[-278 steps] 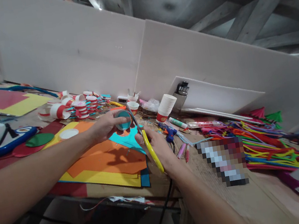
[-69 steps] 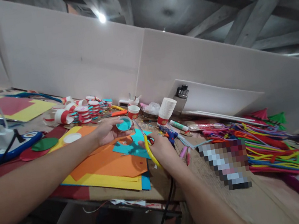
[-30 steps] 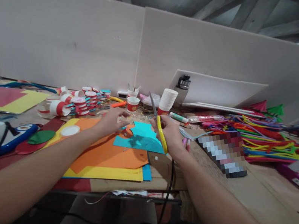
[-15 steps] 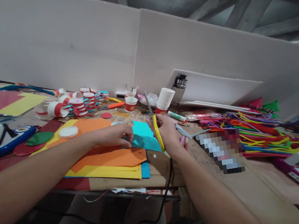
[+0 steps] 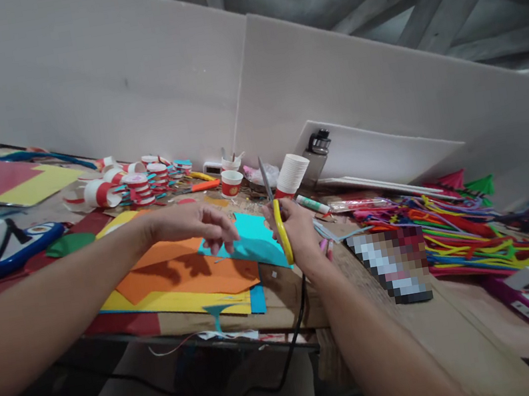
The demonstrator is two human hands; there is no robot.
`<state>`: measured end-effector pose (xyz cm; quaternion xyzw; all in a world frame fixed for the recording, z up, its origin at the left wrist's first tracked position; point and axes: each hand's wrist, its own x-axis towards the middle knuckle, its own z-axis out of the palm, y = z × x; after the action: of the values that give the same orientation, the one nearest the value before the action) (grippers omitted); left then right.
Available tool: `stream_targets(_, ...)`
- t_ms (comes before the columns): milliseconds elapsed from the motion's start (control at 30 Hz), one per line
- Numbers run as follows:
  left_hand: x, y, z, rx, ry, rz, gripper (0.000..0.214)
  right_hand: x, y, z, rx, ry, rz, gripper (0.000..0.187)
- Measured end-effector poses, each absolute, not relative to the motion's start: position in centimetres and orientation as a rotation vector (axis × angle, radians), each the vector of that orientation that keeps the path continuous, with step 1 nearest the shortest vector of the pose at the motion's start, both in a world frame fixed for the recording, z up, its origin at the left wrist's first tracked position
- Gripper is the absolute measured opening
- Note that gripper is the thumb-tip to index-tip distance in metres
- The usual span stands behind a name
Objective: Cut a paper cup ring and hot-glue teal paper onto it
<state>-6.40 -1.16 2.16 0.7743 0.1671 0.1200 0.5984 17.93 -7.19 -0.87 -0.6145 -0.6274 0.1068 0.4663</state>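
Observation:
My right hand grips yellow-handled scissors, their blades pointing up and away from me. Beside them, a cyan sheet of paper lies partly on the stack, its right edge by the scissors and my right fingers. My left hand hovers over the left part of that sheet, fingers apart and holding nothing. Beneath lie orange paper and yellow paper. A small teal paper scrap shows at the stack's front edge.
Behind my hands stand a single paper cup and a leaning stack of paper cups. Red-and-white cup pieces crowd the back left. Colourful pipe cleaners cover the right side. A black cable hangs over the table edge.
My left hand has lifted off the cyan sheet and its fingers have spread. A teal scrap now shows at the front edge. The scissors have shifted slightly right, still in my right hand.

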Motion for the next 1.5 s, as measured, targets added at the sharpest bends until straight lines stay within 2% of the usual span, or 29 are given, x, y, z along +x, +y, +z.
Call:
stream_targets(133, -5.9, 0.9, 0.4, 1.938, 0.739, 0.731, 0.024, 17.9, -7.2, -0.9, -1.496, -1.540, 0.281, 0.049)
stream_targets(267, -5.7, 2.5, -1.3, 2.193, 1.096, 0.933, 0.015, 17.9, -7.3, -1.0, -1.475, -1.525, 0.333, 0.050)
stream_targets(467, -5.3, 2.5, -2.2, 2.280, 1.018, 1.071, 0.018, 17.9, -7.2, -1.2, -1.477, -1.546, 0.298, 0.044)
stream_targets(733, -4.2, -0.8, -1.0, 2.512, 0.402, 0.789, 0.015, 17.8, -7.2, -1.3, -1.499, -1.579, 0.282, 0.040)
stream_targets(900, -3.8, -2.2, -0.8, 2.548, 0.328, 0.462, 0.011, 17.8, -7.2, -1.3, -1.489, -1.583, 0.302, 0.040)
stream_targets(1067, -3.7, -3.5, -0.5, 2.448, 0.277, 0.365, 0.007, 17.8, -7.2, -1.5, -1.478, -1.590, 0.292, 0.036)
stream_targets(1167, -4.0, -3.9, -0.2, 2.028, 0.229, 0.119, 0.016, 17.9, -7.1, -1.7, -1.482, -1.605, 0.271, 0.034)
stream_targets(1333, -5.1, -3.9, 1.1, 1.373, -0.033, -0.408, 0.044, 18.1, -6.8, -1.8, -1.480, -1.615, 0.262, 0.033)
stream_targets(1400, -5.6, -3.5, 1.6, 1.347, -0.008, -0.301, 0.048, 18.1, -6.9, -1.7, -1.484, -1.612, 0.260, 0.035)
stream_targets(1500, -6.1, -2.4, 1.7, 1.440, 0.156, 0.272, 0.038, 17.9, -7.1, -1.6, -1.489, -1.601, 0.259, 0.037)
